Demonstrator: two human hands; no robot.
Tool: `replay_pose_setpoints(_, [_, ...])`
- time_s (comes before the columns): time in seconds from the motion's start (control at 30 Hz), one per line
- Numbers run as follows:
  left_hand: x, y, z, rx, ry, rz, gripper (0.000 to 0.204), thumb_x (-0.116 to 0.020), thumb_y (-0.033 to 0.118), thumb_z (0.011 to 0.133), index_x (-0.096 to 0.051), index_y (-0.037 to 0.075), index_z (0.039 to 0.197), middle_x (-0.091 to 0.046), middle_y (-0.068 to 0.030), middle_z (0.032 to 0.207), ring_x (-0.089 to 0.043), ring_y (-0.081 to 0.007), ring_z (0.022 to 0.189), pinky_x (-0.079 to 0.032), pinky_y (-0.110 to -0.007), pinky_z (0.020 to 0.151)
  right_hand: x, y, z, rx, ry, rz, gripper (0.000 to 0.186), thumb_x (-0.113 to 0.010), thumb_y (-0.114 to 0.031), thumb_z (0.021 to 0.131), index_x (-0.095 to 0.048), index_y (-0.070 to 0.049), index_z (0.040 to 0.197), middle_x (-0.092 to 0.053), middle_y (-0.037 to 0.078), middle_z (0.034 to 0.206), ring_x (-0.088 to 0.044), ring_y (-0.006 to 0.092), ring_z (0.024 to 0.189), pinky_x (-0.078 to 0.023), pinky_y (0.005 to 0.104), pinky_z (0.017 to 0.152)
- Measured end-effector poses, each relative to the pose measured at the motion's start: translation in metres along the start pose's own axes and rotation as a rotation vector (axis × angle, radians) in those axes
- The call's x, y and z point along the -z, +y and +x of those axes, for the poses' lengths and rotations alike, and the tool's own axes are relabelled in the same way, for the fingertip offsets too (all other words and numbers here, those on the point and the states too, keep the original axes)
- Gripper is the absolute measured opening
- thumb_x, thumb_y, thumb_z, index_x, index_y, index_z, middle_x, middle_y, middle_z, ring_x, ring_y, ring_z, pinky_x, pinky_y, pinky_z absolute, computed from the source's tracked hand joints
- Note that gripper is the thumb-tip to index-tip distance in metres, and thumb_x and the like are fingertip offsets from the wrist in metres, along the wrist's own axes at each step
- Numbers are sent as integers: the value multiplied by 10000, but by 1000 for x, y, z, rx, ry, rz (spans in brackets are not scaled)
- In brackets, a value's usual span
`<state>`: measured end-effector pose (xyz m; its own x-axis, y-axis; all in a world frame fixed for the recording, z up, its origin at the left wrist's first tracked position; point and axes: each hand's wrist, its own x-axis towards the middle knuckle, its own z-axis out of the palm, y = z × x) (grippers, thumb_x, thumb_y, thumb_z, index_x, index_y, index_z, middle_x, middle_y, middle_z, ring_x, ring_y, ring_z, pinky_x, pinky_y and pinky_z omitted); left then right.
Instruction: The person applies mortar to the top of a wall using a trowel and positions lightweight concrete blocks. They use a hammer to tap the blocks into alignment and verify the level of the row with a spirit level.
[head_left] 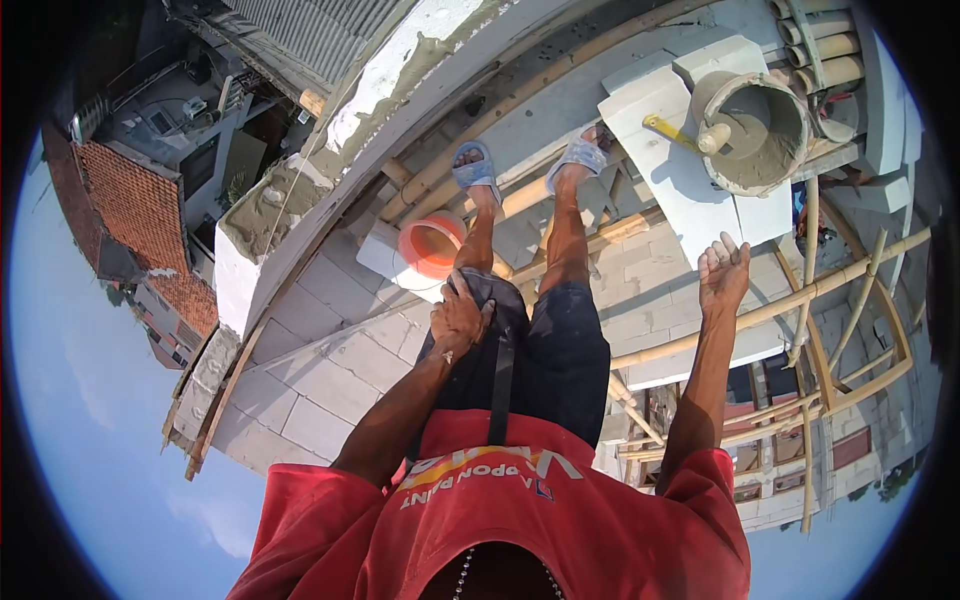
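Observation:
My left hand [460, 318] rests on the upper leg of my dark shorts [565, 335], fingers apart and holding nothing visible. Out to the right, my right hand [724, 275] is palm up with its fingers loosely bent. No object shows in it. Its fingertips are close to the near edge of white blocks [690, 235]. On these blocks stands a bucket [795, 150] caked with grey mortar. A tool with a yellow part [668, 132] and a pale rounded handle end [714, 139] leans at the bucket's rim; its far part is hidden.
An orange bucket [418, 258] stands left of my legs. My sandalled feet [476, 172] are on bamboo poles [520, 205]. A white wall with wet mortar [270, 215] curves along the left. Bamboo scaffolding [770, 310] stands at right, with tiled roofs [130, 200] far below.

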<state>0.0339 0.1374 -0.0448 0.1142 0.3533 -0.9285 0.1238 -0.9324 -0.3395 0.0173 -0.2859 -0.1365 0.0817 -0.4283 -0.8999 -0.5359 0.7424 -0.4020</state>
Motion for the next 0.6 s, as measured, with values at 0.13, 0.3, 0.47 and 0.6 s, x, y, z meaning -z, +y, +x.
replay_pose_setpoints(0.13, [-9,0,5,22,13,-23,1013,-595,600,915,-101,22,1584,-423,-270,1437,-543,-453,1249,-466,-492,1040,-13,-1,-17,83,26,-185,513,-534,-472,1026,-645,28,1049,-535,18,634,-535,131,604,-450,261,626])
replay_pose_setpoints(0.3, [5,18,4,14,48,-92,968,-566,629,919,-176,34,1575,-414,-271,1443,-507,-457,1288,-444,-501,1062,-17,-2,-22,220,109,-559,474,-614,-443,991,-682,20,914,-566,51,649,-565,153,634,-418,288,630])
replay_pose_setpoints(0.47, [15,20,-2,-31,120,-176,845,-548,620,936,-335,39,1512,-425,-271,1418,-502,-471,1277,-438,-529,1051,-19,-49,34,780,343,-860,557,-633,-357,967,-529,61,1319,-545,259,1207,-563,331,1094,-445,432,961])
replay_pose_setpoints(0.6, [24,27,-4,-42,121,-190,827,-557,609,937,-348,44,1504,-431,-275,1407,-502,-467,1280,-438,-529,1049,-31,-141,123,900,342,-961,900,-708,-430,883,-307,95,1495,-333,386,1492,-342,483,1406,-290,489,1171])
